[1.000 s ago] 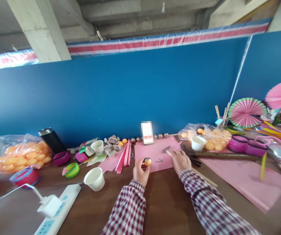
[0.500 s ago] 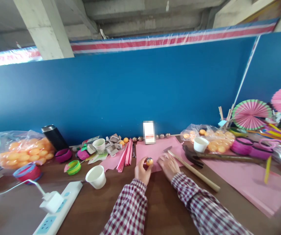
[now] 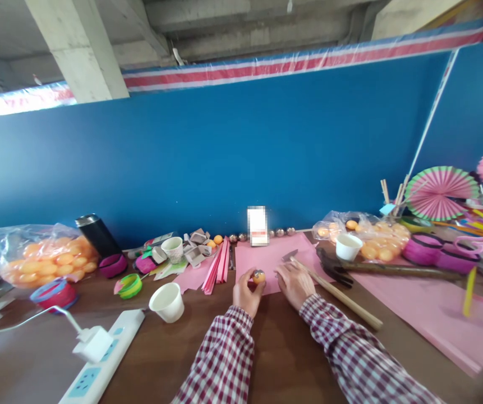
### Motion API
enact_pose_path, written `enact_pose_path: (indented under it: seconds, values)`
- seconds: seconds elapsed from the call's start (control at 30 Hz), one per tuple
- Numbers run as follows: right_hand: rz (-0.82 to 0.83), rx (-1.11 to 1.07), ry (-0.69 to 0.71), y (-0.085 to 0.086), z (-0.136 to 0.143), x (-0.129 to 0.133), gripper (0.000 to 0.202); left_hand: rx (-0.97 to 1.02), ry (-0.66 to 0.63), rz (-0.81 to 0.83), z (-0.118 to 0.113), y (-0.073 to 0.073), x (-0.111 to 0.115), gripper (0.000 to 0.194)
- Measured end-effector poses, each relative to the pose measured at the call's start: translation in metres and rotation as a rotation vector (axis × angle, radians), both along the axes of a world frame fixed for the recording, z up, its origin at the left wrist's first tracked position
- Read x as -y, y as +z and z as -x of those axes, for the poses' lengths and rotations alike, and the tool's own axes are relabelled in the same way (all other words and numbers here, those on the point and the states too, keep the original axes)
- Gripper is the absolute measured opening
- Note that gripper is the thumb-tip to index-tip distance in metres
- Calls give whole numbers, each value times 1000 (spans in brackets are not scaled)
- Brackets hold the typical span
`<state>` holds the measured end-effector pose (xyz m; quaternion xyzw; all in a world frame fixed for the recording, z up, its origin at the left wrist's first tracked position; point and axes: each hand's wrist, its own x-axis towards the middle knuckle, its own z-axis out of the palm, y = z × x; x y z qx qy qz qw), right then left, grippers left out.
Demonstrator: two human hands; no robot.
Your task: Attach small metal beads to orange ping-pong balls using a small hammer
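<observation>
My left hand (image 3: 247,294) pinches an orange table tennis ball (image 3: 258,276) between thumb and fingers, just over the near edge of a pink paper sheet (image 3: 262,257). A dark, silvery patch shows on top of the ball; its detail is too small to tell. Palm down, my right hand (image 3: 295,283) rests on the same sheet to the right, its fingers stretched out and nothing visible in them. Close beside it lies a tool with a pale wooden handle (image 3: 346,299) and a pointed metal head (image 3: 290,255). Several shiny metal balls (image 3: 280,232) line the back edge.
A claw hammer (image 3: 337,266) lies at right, before a white cup (image 3: 348,247) and bagged orange balls (image 3: 384,241). Leftward are folded pink strips (image 3: 220,266), a paper cup (image 3: 166,303), a power strip (image 3: 104,356), a black flask (image 3: 98,235) and another ball bag (image 3: 47,261).
The ball has turned slightly in my left hand, and its silvery patch looks different. My right hand has shifted a little to the right, and the view has moved slightly.
</observation>
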<state>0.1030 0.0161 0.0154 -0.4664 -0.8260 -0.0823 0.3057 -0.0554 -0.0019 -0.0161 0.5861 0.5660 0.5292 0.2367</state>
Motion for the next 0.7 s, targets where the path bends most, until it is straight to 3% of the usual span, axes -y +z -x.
enact_pose_path:
  seconds: [0.17,0.37,0.7]
  values:
    - [63,-166,11,-5,0,1,20,2,-6,3,1,-1,0,43]
    - [179,-441,121,-12,1,3,13,-2,-2,12,0,1,0,40]
    - [224,-485,191,-8,6,10,19,-14,18,45,-1,-1,-2,42]
